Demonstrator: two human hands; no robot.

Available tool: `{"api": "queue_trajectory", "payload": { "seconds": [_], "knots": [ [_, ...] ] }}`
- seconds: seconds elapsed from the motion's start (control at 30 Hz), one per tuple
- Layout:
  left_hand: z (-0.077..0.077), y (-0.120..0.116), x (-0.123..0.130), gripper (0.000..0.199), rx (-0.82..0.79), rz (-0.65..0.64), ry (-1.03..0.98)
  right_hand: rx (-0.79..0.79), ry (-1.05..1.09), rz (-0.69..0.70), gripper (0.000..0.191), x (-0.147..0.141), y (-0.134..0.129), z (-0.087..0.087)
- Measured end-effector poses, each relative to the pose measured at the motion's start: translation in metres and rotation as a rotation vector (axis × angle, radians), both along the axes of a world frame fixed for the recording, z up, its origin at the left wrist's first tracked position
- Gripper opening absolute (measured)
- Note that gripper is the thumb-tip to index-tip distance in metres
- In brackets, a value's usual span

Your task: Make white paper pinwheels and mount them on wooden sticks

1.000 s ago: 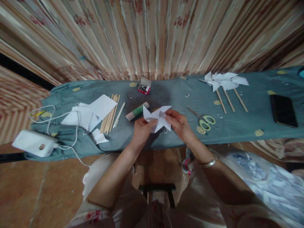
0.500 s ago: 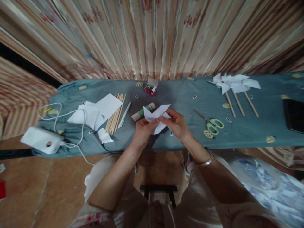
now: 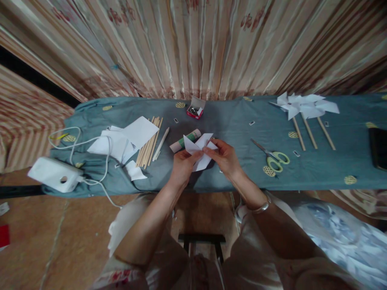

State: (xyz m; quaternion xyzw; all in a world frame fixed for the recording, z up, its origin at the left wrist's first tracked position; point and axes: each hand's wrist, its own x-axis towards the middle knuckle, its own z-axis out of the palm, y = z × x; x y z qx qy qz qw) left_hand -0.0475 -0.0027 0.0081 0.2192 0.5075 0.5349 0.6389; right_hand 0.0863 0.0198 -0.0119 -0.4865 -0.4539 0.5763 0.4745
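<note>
Between my two hands is a white paper pinwheel [image 3: 201, 161] with folded, pointed blades. My left hand [image 3: 185, 164] grips its left side, thumb near the centre. From the right, my right hand [image 3: 223, 156] pinches it, thumb and fingers meeting close to the middle. A green and pale glue stick [image 3: 185, 140] lies just behind my left hand. Further back sits an open red box [image 3: 196, 108] with small metal pieces inside. Green-handled scissors [image 3: 272, 156] rest to the right of my hands. A white pen [image 3: 161, 143] lies on the left.
Thin wooden sticks [image 3: 149, 143] lie beside white paper sheets [image 3: 121, 139] on the left. A white power bank [image 3: 54, 174] with a cable is at the far left. Several pinwheels on sticks [image 3: 308, 105] lie back right, and a black device [image 3: 379, 148] at the right edge. The tablecloth [image 3: 232, 121] is wrinkled.
The view has shifted slightly, so the objects on the table appear a little further right. Both hands still hold the paper pinwheel, its upper blades now slightly more folded in.
</note>
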Motion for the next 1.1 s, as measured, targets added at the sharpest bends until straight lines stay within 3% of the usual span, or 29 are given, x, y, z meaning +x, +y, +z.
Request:
{"api": "queue_trajectory", "payload": {
  "seconds": [0.17, 0.57, 0.87, 1.1],
  "knots": [
    [0.001, 0.002, 0.003, 0.025, 0.032, -0.021, 0.003, -0.096, 0.117, -0.012, 0.049, 0.002, 0.002, 0.003],
    [0.002, 0.0, -0.001, 0.014, 0.037, -0.04, 0.01, -0.138, 0.197, 0.034, 0.042, 0.003, -0.002, 0.015],
    [0.001, -0.002, -0.005, 0.017, 0.028, -0.024, 0.027, -0.1, 0.177, -0.031, 0.042, 0.0, -0.003, 0.008],
    [0.003, -0.003, -0.004, 0.018, 0.049, 0.006, 0.041, -0.006, 0.079, 0.007, 0.042, 0.004, -0.004, 0.005]
  ]
}}
